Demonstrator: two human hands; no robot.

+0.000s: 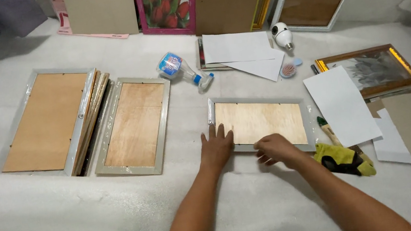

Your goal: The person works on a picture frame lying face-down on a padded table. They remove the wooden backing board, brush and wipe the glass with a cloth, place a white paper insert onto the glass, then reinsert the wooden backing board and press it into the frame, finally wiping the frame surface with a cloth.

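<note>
Both hands are laid on the near edge of a small picture frame [260, 122] that lies face down on the pale floor [71, 225]; the left hand [216, 149] is pressed flat with its fingers spread over the frame's near left corner, while the right hand [275, 149] is curled at the near rail, its fingertips drawn together as if pinching something small there, though what is pinched cannot be made out; the frame is seen from behind, a light plywood backing board being set inside a narrow silver-grey moulding, with clear wrapping visible along its edges; it is placed in the middle of the floor, directly in front of the person; to the left, well apart, a similar frame with a plywood back [133, 126] is laid beside a larger frame with a brown fibreboard back [48, 121], a few more frames being stacked on edge between them; a spray bottle with a blue label [182, 69] is lying on its side beyond the held frame; white paper sheets [244, 51] are piled further back, with a white light bulb [283, 36] beside them; to the right, a white sheet [341, 106] is laid near a gilt frame with a grey picture [375, 69], and a yellow and black cloth [343, 158] is lying just beside the right wrist.
</note>
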